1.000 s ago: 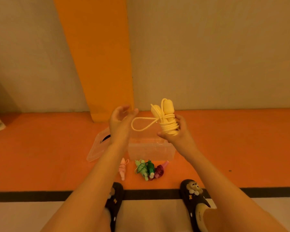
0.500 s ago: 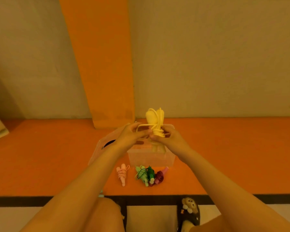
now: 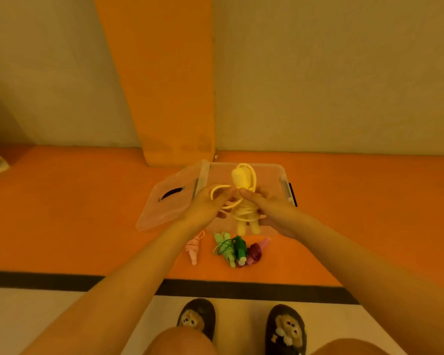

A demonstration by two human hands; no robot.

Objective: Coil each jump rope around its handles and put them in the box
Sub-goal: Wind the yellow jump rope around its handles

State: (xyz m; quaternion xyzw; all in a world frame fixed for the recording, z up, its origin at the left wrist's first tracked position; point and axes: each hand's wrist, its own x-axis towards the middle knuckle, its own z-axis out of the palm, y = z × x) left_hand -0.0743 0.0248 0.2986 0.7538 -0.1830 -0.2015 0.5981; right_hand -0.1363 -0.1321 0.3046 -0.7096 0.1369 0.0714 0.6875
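Observation:
A yellow jump rope (image 3: 244, 201), its cord wound around the two handles, is held upright above the clear plastic box (image 3: 272, 172). My right hand (image 3: 272, 208) grips the wound middle of the handles. My left hand (image 3: 205, 208) pinches the loose end loop of the yellow cord beside them. On the orange floor in front of the box lie coiled ropes: a pink one (image 3: 193, 248), a light green one (image 3: 226, 248), a dark green one (image 3: 240, 249) and a maroon one (image 3: 255, 251).
The box's clear lid (image 3: 164, 201) leans against its left side. An orange pillar (image 3: 164, 85) rises behind against the wall. A black stripe (image 3: 49, 280) crosses the floor near my two slippers (image 3: 285, 329).
The camera tipped downward, and my hands with the yellow rope sit over the box. My left hand closed in from the side and took the cord's end loop.

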